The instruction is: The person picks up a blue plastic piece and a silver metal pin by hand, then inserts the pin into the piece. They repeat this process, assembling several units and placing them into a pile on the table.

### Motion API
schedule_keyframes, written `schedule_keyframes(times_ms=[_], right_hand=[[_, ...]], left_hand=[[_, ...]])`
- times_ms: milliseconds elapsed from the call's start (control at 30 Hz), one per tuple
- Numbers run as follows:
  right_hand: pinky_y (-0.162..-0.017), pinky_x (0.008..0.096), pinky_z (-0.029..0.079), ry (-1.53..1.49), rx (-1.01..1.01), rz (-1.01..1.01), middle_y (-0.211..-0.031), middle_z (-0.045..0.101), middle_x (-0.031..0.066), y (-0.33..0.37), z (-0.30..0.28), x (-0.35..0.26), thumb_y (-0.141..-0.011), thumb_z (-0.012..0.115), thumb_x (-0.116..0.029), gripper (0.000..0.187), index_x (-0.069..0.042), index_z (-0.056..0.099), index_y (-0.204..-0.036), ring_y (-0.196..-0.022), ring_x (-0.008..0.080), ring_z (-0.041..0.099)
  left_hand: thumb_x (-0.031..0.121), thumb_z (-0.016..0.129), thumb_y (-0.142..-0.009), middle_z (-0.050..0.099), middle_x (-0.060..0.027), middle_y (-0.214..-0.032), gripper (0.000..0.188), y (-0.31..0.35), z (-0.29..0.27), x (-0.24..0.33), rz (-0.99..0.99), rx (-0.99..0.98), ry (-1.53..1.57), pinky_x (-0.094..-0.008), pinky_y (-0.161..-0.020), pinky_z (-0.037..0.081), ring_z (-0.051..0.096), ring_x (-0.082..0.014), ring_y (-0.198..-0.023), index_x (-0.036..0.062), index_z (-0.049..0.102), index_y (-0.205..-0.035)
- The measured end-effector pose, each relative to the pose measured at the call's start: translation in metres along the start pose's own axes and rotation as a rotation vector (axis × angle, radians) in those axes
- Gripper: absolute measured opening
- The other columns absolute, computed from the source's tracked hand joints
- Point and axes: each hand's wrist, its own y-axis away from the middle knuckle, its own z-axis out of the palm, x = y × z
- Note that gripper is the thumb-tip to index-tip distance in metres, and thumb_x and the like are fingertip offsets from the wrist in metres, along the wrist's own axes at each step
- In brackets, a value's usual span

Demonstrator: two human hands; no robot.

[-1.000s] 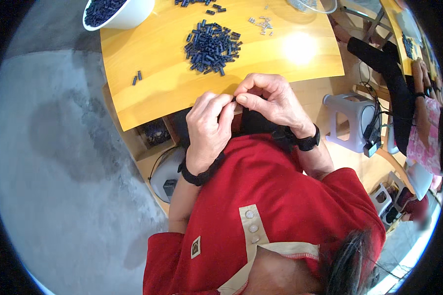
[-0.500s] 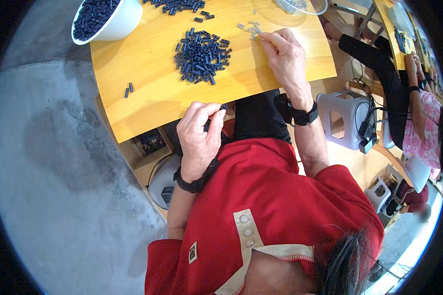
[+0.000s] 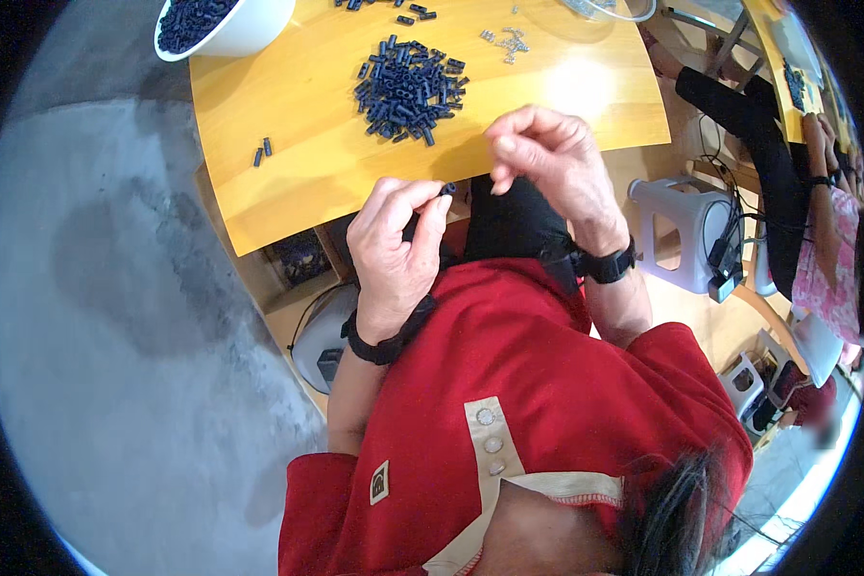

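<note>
My left hand [image 3: 396,240] is closed just off the table's near edge, pinching a small dark tubular plastic piece [image 3: 447,189] between thumb and fingertips. To its right, my right hand [image 3: 557,173] is raised with thumb and fingers drawn together; whatever it may hold is too small to make out. A heap of similar dark tubular pieces [image 3: 408,91] lies on the yellow table [image 3: 298,173] beyond my hands. Farther back and right are several tiny silvery metal parts [image 3: 514,45], scattered loosely.
A white bowl [image 3: 250,31] full of dark pieces stands at the far left. Two loose dark pieces [image 3: 262,152] lie nearer. A clear round container [image 3: 610,10] is at the far right. A pale plastic stool [image 3: 667,226] with cables is beside the table; another person [image 3: 826,240] sits farther right.
My right hand has left the silvery parts and come back toward my left hand. My left hand still pinches the dark piece, tilted slightly differently. The view has shifted slightly.
</note>
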Motion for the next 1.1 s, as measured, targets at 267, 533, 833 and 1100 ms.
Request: schedule_keyframes(times_ms=[267, 533, 833, 1100], right_hand=[[-0.07, 0.024, 0.057, 0.006, -0.105, -0.032, -0.085, 0.07, 0.0044, 0.018, 0.022, 0.007, -0.091, 0.066, -0.002, 0.017, -0.001, 0.068, -0.107, -0.075, 0.0096, 0.067], [-0.066, 0.0226, 0.055, 0.112, -0.039, -0.074, -0.085, 0.069, 0.0026, 0.021, 0.028, 0.007, -0.087, 0.071, -0.001, 0.014, -0.003, 0.064, -0.1, -0.072, 0.0078, 0.065], [-0.065, 0.0229, 0.055, 0.799, -0.116, -0.353, -0.08, 0.067, 0.0018, 0.023, 0.032, -0.018, -0.083, 0.072, 0.002, 0.016, -0.003, 0.063, -0.096, -0.071, 0.008, 0.064], [-0.056, 0.0226, 0.055, -0.43, -0.577, 0.36, -0.079, 0.066, 0.0045, 0.0, 0.007, 0.022, -0.084, 0.075, -0.009, 0.02, -0.001, 0.061, -0.096, -0.067, 0.011, 0.065]], left_hand=[[-0.004, 0.071, -0.08, 0.063, -0.0085, -0.081, 0.015, 0.003, -0.005, 0.008, 0.086, 0.002, -0.108, -0.0271, -0.067, 0.049, 0.06, -0.0169, -0.07, 0.0003, 0.068, -0.093], [-0.002, 0.07, -0.077, 0.057, -0.01, -0.075, 0.016, 0.004, -0.006, 0.011, 0.17, -0.003, -0.197, -0.0395, -0.063, 0.047, 0.058, -0.0285, -0.069, 0.0045, 0.064, -0.09], [-0.005, 0.072, -0.075, 0.06, -0.0115, -0.081, 0.019, -0.002, -0.013, 0.013, 0.451, -0.122, -0.443, -0.0374, -0.064, 0.048, 0.059, -0.03, -0.072, 0.0011, 0.065, -0.091], [-0.006, 0.071, -0.077, 0.063, -0.0108, -0.08, 0.019, 0.007, -0.009, 0.006, 0.32, -0.126, -0.1, -0.0329, -0.061, 0.049, 0.061, -0.0254, -0.069, 0.0016, 0.066, -0.093]])
